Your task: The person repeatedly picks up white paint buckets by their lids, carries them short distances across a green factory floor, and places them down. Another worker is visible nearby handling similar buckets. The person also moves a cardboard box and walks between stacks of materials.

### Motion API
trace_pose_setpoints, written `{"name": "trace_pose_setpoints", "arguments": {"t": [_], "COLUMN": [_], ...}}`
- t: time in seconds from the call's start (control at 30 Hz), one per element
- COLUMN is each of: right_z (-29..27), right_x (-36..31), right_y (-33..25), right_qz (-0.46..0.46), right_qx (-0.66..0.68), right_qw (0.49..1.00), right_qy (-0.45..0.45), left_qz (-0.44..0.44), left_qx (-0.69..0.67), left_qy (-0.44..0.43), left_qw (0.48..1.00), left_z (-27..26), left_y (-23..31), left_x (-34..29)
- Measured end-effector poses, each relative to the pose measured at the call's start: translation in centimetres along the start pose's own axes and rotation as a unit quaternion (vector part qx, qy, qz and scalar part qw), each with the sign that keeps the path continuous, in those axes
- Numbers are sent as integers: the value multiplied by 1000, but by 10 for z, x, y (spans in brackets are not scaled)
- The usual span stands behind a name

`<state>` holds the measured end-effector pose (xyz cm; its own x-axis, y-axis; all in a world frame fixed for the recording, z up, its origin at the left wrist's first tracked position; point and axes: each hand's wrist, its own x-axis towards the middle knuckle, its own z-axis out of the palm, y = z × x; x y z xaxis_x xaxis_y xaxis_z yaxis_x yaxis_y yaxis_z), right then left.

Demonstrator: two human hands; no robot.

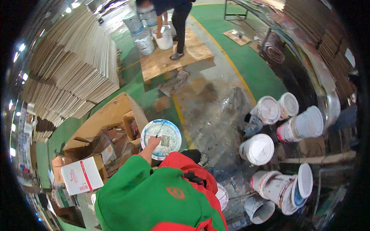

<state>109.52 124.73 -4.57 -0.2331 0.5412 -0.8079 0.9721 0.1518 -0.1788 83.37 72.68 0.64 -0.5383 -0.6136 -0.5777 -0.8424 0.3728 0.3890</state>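
Note:
My left hand [153, 143] is closed around the wire handle of a round white bucket [172, 145]. Its lid is smudged, with a blue-stained rim. The thin handle runs over the lid from the far rim to my fingers. My green sleeve [133, 169] reaches toward the bucket from below. Red cloth [185, 161] lies in front of my body, just below the bucket, and a dark shoe [192, 155] shows beside it. My right hand does not appear in the picture.
Several lidded white buckets [259, 149] stand at the right. An open cardboard box [133, 104] holding scraps is at the left, below tall stacks of sheets [73, 57]. Farther off, another person bends over a white bucket [165, 38] on a wooden pallet [192, 50].

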Motion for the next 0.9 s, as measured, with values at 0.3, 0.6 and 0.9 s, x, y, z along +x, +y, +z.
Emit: {"name": "trace_pose_setpoints", "arguments": {"t": [0.3,0.6,0.9], "right_z": [-21,-17,83], "right_x": [49,101,117], "right_y": [-222,-509,-707], "right_qz": [-16,-57,-59], "right_qx": [51,-23,1], "right_qw": [996,997,998], "right_qy": [78,43,-17], "left_qz": [-60,-255,-303], "left_qx": [30,-81,-123], "left_qy": [47,24,63], "left_qw": [997,963,943], "left_z": [-11,-13,-67], "left_y": [23,39,126], "left_x": [70,158,256]}}
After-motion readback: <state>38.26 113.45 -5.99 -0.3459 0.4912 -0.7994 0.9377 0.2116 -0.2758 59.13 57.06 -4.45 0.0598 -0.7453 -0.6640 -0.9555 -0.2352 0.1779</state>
